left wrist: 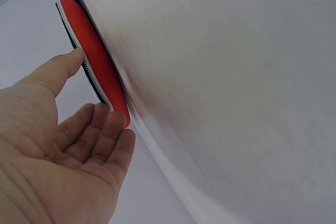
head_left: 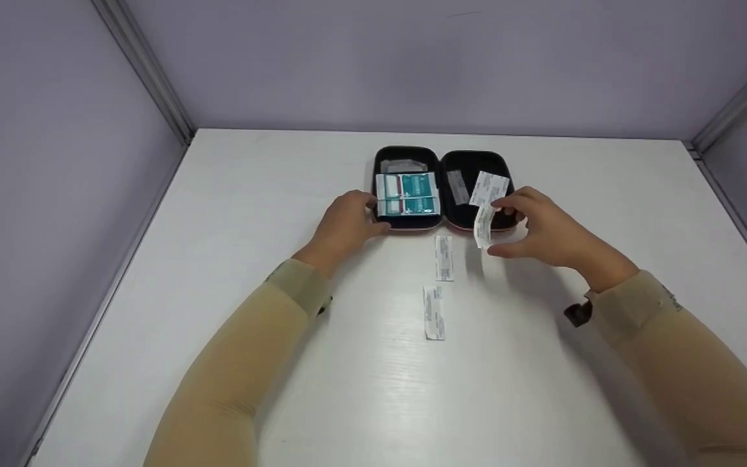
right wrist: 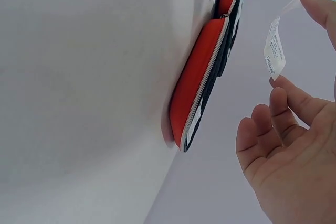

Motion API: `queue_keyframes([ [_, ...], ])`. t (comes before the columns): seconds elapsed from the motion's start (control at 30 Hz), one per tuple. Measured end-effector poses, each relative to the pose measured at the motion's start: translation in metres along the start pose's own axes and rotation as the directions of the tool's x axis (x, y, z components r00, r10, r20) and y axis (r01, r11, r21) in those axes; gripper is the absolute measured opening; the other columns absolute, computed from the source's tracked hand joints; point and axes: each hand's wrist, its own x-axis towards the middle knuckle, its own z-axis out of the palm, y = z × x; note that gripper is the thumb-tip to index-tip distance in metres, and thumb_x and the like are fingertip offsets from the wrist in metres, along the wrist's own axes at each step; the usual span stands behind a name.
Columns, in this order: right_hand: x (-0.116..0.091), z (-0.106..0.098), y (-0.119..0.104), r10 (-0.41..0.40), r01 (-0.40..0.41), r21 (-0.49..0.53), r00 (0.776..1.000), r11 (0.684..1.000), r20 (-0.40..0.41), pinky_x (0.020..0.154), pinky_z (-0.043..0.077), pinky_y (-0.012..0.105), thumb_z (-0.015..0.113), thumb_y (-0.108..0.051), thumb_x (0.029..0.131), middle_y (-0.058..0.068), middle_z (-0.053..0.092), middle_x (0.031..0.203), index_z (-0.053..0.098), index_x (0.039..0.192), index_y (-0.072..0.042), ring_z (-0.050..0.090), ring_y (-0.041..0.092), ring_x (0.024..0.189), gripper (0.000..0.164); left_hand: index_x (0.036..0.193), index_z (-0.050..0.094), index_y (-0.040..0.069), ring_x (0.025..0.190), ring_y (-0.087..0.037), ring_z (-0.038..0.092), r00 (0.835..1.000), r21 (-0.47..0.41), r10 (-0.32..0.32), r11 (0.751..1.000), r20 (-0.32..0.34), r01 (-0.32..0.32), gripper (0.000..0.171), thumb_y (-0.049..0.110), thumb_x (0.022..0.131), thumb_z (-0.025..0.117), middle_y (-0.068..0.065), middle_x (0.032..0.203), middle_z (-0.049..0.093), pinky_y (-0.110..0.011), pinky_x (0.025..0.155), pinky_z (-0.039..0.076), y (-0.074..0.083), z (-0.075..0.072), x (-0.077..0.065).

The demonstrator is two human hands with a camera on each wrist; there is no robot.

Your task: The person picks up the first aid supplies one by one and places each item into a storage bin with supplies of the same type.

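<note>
A red zip case [head_left: 412, 224] with a black lining lies unfolded on the white table. My left hand [head_left: 344, 224] holds the near left corner of its left half, thumb on the zipper edge and fingers bent at the side in the left wrist view. My right hand [head_left: 542, 230] pinches a wrapped adhesive bandage [head_left: 483, 227] between thumb and forefinger, over the near edge of the right half. That bandage [right wrist: 274, 51] bends between the two fingertips and shows small print. Two more wrapped bandages, one nearer the case [head_left: 444, 258] and one further down [head_left: 434, 313], lie on the table.
Teal and white packets [head_left: 417, 194] fill much of the left half, with a clear packet [head_left: 404, 166] behind them. In the right half sit a white printed packet [head_left: 489, 188] and a narrow strip [head_left: 458, 187]. Grey panels [head_left: 412, 71] enclose the table.
</note>
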Motion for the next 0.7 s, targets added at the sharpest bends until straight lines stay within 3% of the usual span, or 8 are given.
queue_keyframes([
  [0.17,0.006,-0.008,0.000,-0.009,0.009,-0.019,1.000,1.000,-0.028,0.094,0.046,0.041,0.098,-0.032,0.090,0.018,0.057,0.139,0.061,0.157,-0.002,0.054,0.036,0.125,0.082,0.154,0.064,0.006,0.132,-0.021,0.062,1.000,-0.011,-0.011,1.000,-0.005,0.010,0.062,0.030,0.102,0.089,-0.007,0.150,0.069,-0.041,0.124,0.052,0.001,0.000,0.000],
  [0.37,0.015,-0.014,0.004,0.025,-0.026,-0.019,0.999,0.999,-0.041,0.101,0.049,0.051,0.097,-0.032,0.092,0.020,0.056,0.145,0.059,0.161,-0.004,0.054,0.039,0.128,0.084,0.154,0.064,0.005,0.129,-0.020,0.062,1.000,-0.019,-0.016,1.000,0.000,0.016,0.063,0.029,0.101,0.089,-0.007,0.149,0.069,-0.041,0.122,0.054,0.001,0.001,0.000],
  [0.7,0.034,-0.021,0.017,0.080,-0.081,-0.013,0.996,0.997,-0.028,0.106,0.045,0.056,0.094,-0.037,0.095,0.023,0.051,0.149,0.054,0.164,-0.001,0.049,0.042,0.132,0.087,0.154,0.064,0.005,0.129,-0.020,0.063,1.000,-0.026,-0.002,1.000,-0.002,0.002,0.064,0.030,0.101,0.089,-0.007,0.149,0.069,-0.041,0.120,0.055,-0.001,0.000,0.000],
])
